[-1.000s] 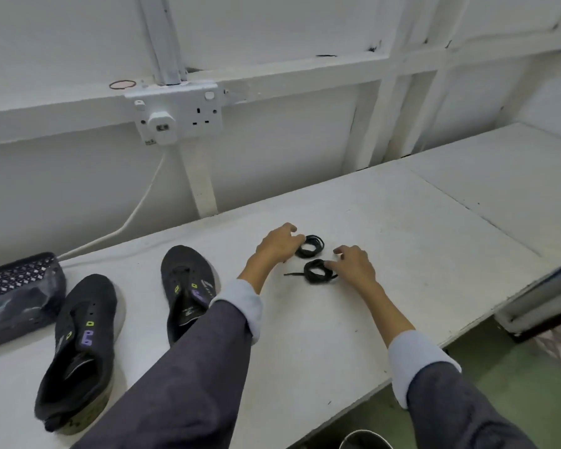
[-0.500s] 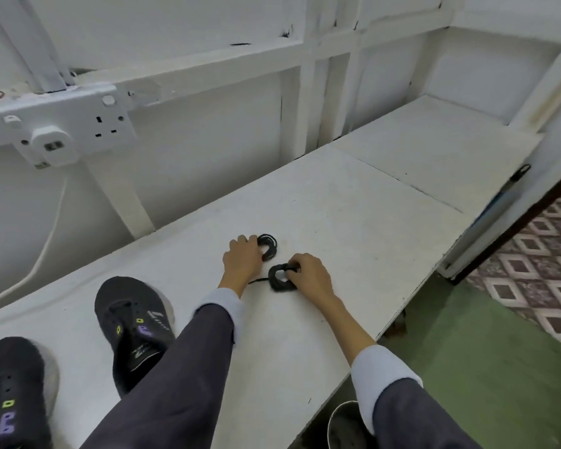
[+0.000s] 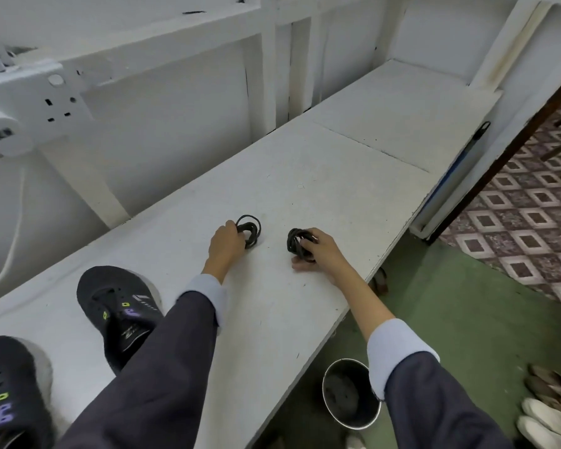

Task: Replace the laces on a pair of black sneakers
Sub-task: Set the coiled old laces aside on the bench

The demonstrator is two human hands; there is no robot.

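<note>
Below, a metal bucket (image 3: 366,416) holds something dark.

light: bright, even | shadows: soft, faint | edges: wide-angle bowing | blur: slight

R hand (image 3: 318,251) now grips right lace coil (image 3: 296,242), pulled apart from left coil (image 3: 250,229) at L hand (image 3: 225,244).

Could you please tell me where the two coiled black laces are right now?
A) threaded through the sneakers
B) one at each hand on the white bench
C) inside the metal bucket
B: the left hand grips one lace coil and the right hand grips the other lace coil, both at the white bench.
</note>
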